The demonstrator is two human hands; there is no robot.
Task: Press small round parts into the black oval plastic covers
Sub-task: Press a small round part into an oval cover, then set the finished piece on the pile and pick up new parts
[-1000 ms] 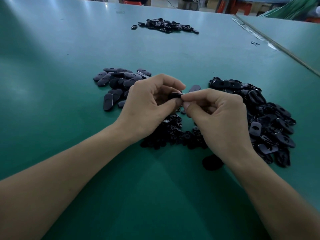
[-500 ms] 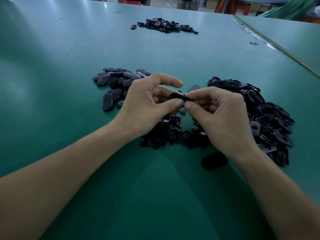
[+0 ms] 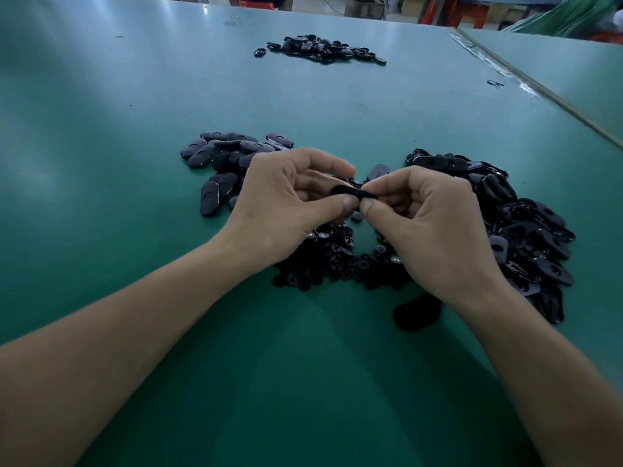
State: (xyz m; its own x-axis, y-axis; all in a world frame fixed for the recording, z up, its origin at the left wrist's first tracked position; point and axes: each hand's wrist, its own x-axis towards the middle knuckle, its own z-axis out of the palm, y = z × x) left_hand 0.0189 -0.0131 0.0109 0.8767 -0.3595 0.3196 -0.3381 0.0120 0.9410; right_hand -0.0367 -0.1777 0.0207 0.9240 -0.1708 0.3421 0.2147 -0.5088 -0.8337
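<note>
My left hand (image 3: 286,203) and my right hand (image 3: 435,230) meet above the table, both pinching one black oval cover (image 3: 345,191) between thumbs and forefingers. Whether a round part sits in it is hidden by my fingers. Below my hands lies a heap of small round parts (image 3: 333,257). A pile of oval covers with holes (image 3: 526,230) is at the right. A group of smooth-backed oval covers (image 3: 222,163) lies at the left, behind my left hand.
The green table (image 3: 135,96) holds another black pile (image 3: 320,48) at the far end. A single oval cover (image 3: 416,311) lies by my right wrist. A seam strip (image 3: 539,92) runs along the right, with a small clip (image 3: 495,83) near it.
Both hands stay pinched on the same cover. My thumbs have shifted a little along it, and more of the cover shows between the fingers than a second ago.
</note>
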